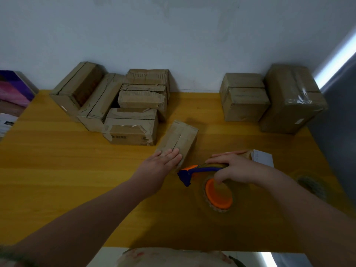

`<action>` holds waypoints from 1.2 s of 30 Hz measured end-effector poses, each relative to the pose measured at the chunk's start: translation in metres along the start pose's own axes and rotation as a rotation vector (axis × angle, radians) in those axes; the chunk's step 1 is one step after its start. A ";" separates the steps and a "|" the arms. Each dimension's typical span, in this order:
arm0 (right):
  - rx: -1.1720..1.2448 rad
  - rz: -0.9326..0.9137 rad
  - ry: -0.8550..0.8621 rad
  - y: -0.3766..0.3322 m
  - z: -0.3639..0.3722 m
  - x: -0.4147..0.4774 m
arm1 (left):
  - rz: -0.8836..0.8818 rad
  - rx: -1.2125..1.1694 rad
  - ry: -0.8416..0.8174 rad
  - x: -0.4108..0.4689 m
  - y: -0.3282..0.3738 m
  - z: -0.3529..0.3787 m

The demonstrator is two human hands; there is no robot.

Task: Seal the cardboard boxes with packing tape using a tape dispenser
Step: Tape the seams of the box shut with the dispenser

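Note:
A small cardboard box (181, 139) lies in the middle of the yellow table (77, 170), its top flaps meeting along a visible seam. My left hand (163, 160) lies flat on the box's near end, fingers straight. My right hand (235, 168) grips the tape dispenser (204, 173), a purple and orange tool with a roll of clear tape on an orange hub. The dispenser's purple blade end sits just right of the box's near corner, close to my left fingertips.
Several cardboard boxes (133, 126) are stacked at the back left against the wall. Two taped boxes (244, 99) stand at the back right. A white paper slip (264, 158) lies behind my right hand. A purple item (15, 87) sits off the table's left edge.

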State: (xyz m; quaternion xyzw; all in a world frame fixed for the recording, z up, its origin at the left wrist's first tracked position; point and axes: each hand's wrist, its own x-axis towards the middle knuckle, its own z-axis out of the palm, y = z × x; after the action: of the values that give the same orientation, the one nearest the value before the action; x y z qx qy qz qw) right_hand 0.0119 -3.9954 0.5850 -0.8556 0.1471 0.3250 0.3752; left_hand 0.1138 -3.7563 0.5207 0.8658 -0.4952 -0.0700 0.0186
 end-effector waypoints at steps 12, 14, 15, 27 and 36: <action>-0.158 -0.005 0.289 0.031 0.012 -0.022 | 0.038 0.099 0.227 0.004 0.013 -0.032; -0.274 -0.024 0.377 0.036 0.015 -0.022 | -0.020 0.035 0.221 0.011 0.014 -0.046; -0.326 -0.027 0.401 0.038 0.018 -0.022 | -0.063 0.018 0.229 0.015 0.014 -0.053; -0.619 0.113 0.218 0.048 0.040 -0.013 | -0.157 -0.070 -0.047 0.046 0.012 -0.118; -0.212 -0.086 0.449 0.000 0.019 -0.005 | -0.105 -0.010 0.254 0.026 0.035 -0.090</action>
State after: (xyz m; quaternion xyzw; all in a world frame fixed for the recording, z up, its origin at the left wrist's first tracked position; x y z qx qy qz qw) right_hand -0.0006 -3.9811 0.5785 -0.9464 0.1555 0.1241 0.2547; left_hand 0.1090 -3.7997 0.6112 0.8924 -0.4423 0.0368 0.0817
